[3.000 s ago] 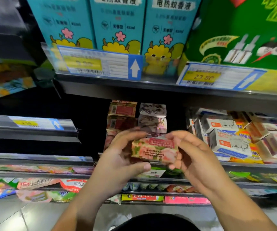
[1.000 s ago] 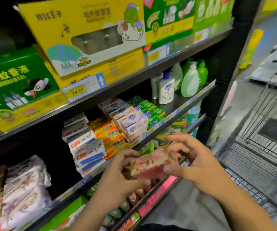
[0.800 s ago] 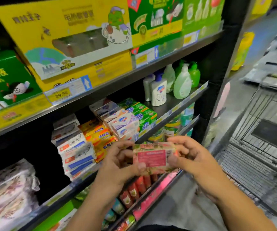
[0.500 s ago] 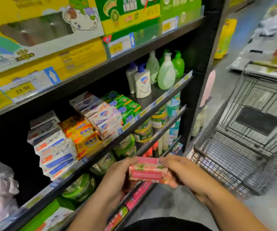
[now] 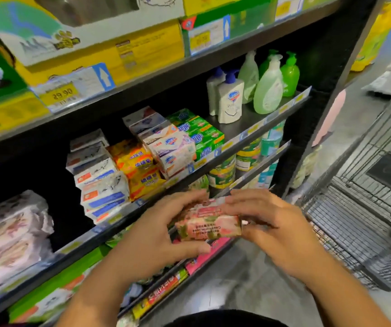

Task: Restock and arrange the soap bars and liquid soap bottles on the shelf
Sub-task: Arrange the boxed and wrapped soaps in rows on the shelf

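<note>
One soap bar [image 5: 209, 226] sat between the fingers [image 5: 244, 204]; beyond them stood perhaps six pump bottles [image 5: 230, 100]; rightward, one cart [image 5: 359, 208].

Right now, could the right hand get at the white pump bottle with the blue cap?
Probably not at once: the right hand grips the pink soap bar with the left hand. The white pump bottle itself stands unblocked on the shelf.

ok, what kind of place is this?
Most likely a supermarket aisle: printed price tags along the racking, stacked boxed soap bars and liquid soap bottles on display, and a wire shopping cart at the right.
</note>
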Demonstrator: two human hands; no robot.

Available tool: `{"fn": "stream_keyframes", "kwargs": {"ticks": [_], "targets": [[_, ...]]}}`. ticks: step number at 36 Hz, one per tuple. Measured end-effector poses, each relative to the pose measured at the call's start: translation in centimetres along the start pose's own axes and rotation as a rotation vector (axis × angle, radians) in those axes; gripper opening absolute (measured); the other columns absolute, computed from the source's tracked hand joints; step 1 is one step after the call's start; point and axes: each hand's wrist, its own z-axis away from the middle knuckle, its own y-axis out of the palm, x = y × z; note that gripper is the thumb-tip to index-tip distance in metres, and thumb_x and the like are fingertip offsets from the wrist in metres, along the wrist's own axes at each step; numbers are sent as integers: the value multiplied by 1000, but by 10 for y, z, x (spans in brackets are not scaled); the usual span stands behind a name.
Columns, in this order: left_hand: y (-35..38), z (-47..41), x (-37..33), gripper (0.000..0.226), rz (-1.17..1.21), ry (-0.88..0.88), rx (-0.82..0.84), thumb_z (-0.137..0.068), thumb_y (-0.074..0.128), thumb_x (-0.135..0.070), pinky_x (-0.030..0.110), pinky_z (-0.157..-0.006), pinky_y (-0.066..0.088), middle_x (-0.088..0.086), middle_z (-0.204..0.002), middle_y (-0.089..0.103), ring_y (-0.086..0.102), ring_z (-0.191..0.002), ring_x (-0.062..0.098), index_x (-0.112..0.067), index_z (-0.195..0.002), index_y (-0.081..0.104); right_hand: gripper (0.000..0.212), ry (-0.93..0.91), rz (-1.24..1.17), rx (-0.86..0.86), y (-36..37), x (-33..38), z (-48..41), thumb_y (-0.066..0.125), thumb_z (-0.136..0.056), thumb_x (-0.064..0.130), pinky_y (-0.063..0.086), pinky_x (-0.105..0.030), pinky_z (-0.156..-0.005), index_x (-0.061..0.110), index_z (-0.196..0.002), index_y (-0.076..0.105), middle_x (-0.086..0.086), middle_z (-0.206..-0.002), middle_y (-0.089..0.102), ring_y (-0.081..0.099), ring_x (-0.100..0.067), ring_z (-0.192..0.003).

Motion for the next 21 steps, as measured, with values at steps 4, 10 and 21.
{"fn": "stream_keyframes", "kwargs": {"ticks": [4,10,21], "targets": [[-8,18,19,73,-193,-38,0,-68,67,-71,-3,-96,21,-57,-122,32,28,-119,-28,-58,-134,40,52,-140,-37,90,36,-4,-16,79,-72,-9,47,-34,-102,24,-111,74,7,-124,65,58,-18,-124],[-31,69,60,76,-270,-103,-164,-75,56,-80,1,-100,20,-44,-127,29,28,-116,-24,-47,-142,36,58,-148,-46,333,93,5,-44,82,-80,9,44,-33,-107,41,-125,64,20,-137,57,50,-7,-132],[-90,187,121,76,-417,-432,-578,-75,73,-60,14,-89,35,-5,-123,56,47,-113,10,-19,-136,56,68,19,36,749,206,70,-100,62,-86,58,25,-13,-113,44,-147,36,34,-149,28,22,17,-137]]}}
